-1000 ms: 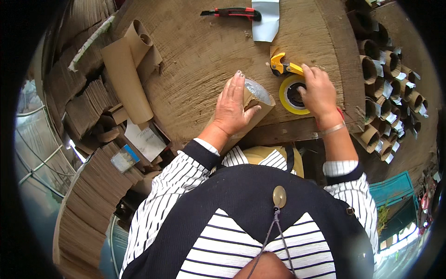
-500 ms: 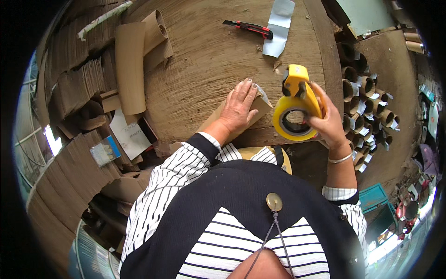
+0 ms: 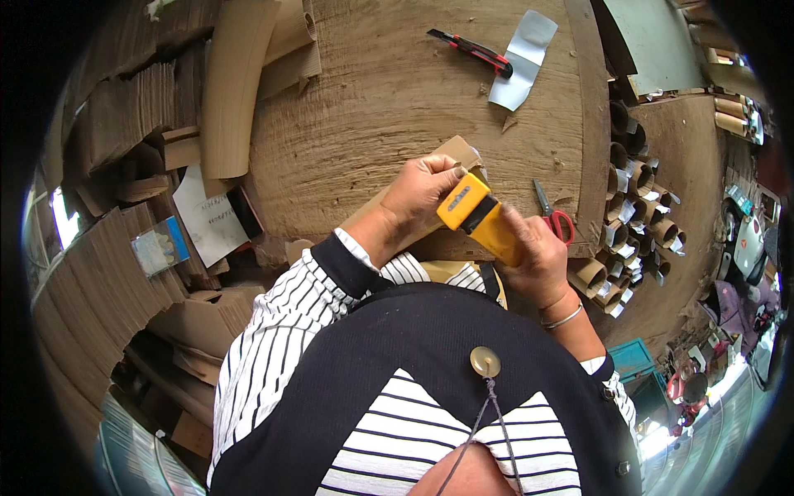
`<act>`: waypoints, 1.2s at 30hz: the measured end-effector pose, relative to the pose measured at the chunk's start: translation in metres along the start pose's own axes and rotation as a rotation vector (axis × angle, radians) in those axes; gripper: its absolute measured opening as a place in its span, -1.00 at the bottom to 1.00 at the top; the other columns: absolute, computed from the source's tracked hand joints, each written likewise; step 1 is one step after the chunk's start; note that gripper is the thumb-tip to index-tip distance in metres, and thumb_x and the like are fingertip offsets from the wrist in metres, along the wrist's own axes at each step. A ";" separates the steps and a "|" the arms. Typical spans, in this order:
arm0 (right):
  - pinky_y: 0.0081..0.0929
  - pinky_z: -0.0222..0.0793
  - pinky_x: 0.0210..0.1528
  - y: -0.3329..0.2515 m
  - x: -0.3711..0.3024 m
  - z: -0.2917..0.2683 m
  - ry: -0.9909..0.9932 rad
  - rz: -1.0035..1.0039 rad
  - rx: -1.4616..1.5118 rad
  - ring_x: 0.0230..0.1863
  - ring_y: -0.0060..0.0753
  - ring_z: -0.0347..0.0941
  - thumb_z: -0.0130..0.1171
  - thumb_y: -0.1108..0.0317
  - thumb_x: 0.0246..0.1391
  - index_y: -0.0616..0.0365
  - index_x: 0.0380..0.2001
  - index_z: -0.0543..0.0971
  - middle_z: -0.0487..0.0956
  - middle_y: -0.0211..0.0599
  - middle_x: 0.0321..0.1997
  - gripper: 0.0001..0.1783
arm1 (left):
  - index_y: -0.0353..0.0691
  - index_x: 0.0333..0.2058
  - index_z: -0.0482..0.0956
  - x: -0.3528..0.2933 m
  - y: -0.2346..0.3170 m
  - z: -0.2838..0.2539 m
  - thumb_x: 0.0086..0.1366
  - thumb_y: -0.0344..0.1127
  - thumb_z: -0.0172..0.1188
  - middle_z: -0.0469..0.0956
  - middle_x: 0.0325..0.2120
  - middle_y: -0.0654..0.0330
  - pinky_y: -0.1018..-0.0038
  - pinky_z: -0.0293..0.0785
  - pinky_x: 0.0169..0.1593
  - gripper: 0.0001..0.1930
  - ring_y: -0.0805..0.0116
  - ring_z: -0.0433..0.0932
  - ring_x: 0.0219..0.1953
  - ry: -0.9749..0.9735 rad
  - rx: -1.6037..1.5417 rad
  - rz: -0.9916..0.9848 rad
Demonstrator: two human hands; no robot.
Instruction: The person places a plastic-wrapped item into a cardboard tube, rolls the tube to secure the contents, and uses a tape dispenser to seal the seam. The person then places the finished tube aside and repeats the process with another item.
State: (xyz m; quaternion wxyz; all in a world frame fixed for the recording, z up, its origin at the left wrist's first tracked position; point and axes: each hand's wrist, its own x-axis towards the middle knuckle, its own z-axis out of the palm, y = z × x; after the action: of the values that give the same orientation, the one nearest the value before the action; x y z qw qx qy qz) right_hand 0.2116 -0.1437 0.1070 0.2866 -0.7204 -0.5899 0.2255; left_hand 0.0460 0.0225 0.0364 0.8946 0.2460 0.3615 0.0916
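Note:
A long brown cardboard piece (image 3: 456, 150) lies slanted at the table's near edge, partly covered by my left hand (image 3: 411, 197). The fingers of that hand are closed around its side near the far end, thumb and fingertip meeting beside a tape dispenser. My right hand (image 3: 536, 258) grips the yellow tape dispenser (image 3: 482, 217), which is tilted with its head against the cardboard by my left fingertips. Its tape roll is mostly hidden from this side. Whether a strip of tape runs between the dispenser and the cardboard, I cannot tell.
Scissors with red handles (image 3: 560, 225) lie right of my right hand. Farther off are a red-and-black utility knife (image 3: 471, 53) and a creased white paper (image 3: 529, 58). Stacked cardboard sheets (image 3: 107, 264) fill the left; several cardboard tubes (image 3: 641, 178) stand beyond the table's right edge.
My right hand has brought the dispenser left and turned it against the cardboard, uncovering the scissors. My left hand has gone from lying flat on the cardboard to gripping it near its end.

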 end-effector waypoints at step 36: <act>-0.30 0.49 -0.28 0.065 -0.046 0.071 0.036 0.243 -0.049 -0.33 -0.12 0.51 0.39 0.48 -0.34 -0.28 0.24 0.44 0.46 -0.25 -0.35 -0.08 | -0.07 0.34 0.09 0.053 -0.020 -0.010 -0.09 -0.15 0.43 0.00 0.39 0.03 0.05 0.25 0.31 0.01 -0.09 0.06 0.38 0.006 1.796 0.212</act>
State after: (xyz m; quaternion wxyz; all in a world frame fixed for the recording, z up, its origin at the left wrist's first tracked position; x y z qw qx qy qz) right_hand 0.2020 -0.1875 0.0098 0.2501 -0.7972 -0.4984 0.2313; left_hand 0.0768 0.0274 -0.0121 0.3519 0.8834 0.2746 -0.1423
